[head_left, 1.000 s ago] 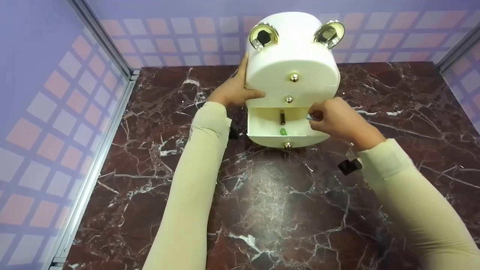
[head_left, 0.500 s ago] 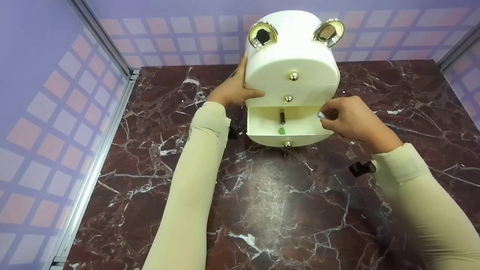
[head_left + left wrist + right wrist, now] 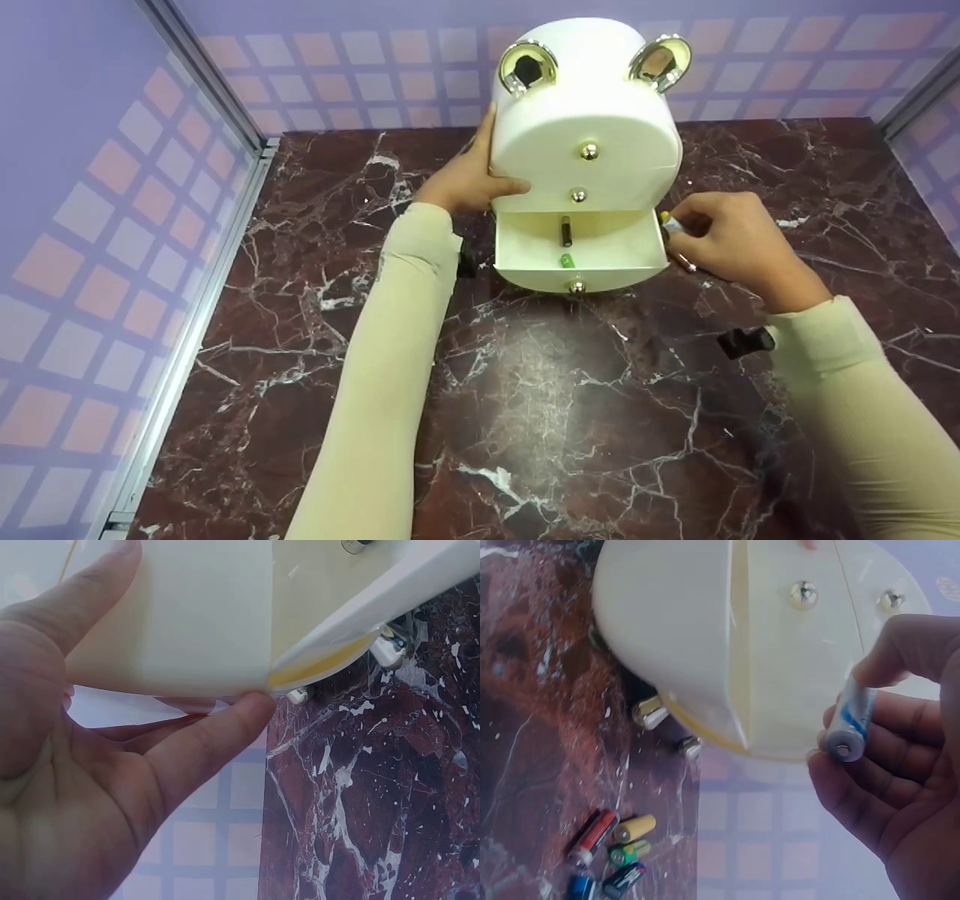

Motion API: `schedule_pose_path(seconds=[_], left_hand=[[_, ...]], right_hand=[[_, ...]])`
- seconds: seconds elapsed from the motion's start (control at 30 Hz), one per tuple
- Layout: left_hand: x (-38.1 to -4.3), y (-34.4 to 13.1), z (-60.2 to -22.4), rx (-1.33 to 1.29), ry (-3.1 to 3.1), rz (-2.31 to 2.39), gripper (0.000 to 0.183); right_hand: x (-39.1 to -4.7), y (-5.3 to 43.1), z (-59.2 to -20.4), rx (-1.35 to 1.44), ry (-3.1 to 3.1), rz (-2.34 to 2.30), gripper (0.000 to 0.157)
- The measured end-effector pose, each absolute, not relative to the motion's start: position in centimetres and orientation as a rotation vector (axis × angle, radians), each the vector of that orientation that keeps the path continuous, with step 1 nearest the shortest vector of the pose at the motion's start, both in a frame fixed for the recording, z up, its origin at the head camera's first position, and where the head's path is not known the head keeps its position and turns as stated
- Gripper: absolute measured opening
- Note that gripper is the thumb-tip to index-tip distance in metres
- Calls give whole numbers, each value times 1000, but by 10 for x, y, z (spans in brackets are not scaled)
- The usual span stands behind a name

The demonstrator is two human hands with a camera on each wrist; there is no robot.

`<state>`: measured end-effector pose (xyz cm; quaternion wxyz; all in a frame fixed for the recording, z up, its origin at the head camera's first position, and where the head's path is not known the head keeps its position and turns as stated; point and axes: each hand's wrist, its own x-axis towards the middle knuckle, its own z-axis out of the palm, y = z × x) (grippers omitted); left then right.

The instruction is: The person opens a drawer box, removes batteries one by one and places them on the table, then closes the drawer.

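Note:
A white drawer box with gold ears and round gold knobs stands at the back, its bottom drawer pulled out. In that drawer lie a dark battery and a green one. My left hand rests on the box's left side, thumb over the front and fingers stretched along the side, as the left wrist view shows. Just right of the drawer, my right hand pinches a silver battery with a blue mark between thumb and fingers.
Loose batteries lie on the marble table by the box's right side, including a red one, a yellow one and a green one. In the head view my right hand partly covers them. Tiled panels bound the left and back.
My right hand has moved rightward from over the open drawer to beside it, carrying the silver battery. My left hand, the box and the batteries in the drawer stay in place.

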<state>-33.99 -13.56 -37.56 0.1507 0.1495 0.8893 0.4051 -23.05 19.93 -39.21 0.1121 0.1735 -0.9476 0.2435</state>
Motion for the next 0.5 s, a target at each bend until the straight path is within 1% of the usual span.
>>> schedule_pose_path(seconds=[0.27, 0.5], left_hand=[[-340, -136, -377, 443, 2534, 1212, 131], [-341, -135, -378, 432, 2523, 1223, 130]], right_hand=[[-229, 216, -403, 369, -2718, 753, 8], [-231, 234, -420, 282, -2732, 742, 12]])
